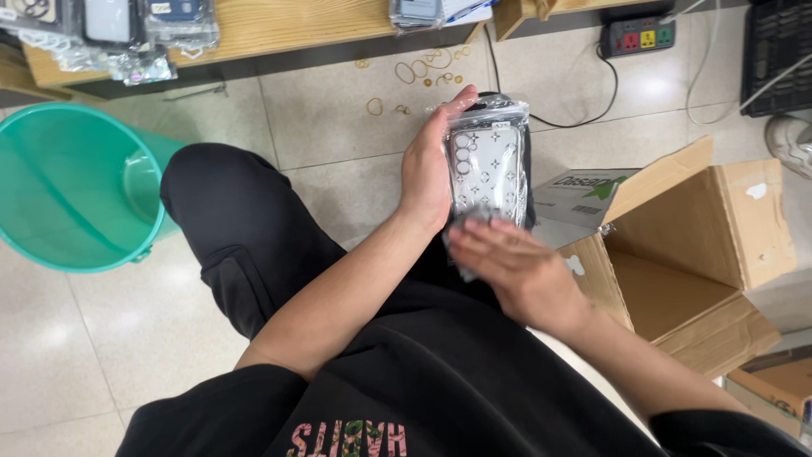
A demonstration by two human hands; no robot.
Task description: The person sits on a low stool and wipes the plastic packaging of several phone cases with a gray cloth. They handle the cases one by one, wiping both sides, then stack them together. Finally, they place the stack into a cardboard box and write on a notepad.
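Your left hand (425, 169) is wrapped along the left edge of a stack of bagged phone cases (489, 165), fingers extended up its side and thumb hidden behind, so the stack is held firmly upright on your right knee. Your right hand (516, 267) lies flat against the lower end of the same stack, fingers spread and blurred; whether it grips the stack or only presses on it cannot be told. The topmost case is clear with a pale pattern, sealed in a transparent bag. Just to your right stands an open cardboard box (702, 245), flaps raised. To your left sits a green plastic bucket (72, 190) on the tiled floor (338, 118). Rubber bands (423, 72) lie scattered on the tiles beyond the stack, near a power strip (639, 36). More bagged cases rest on a wooden shelf (279, 21) at the top.
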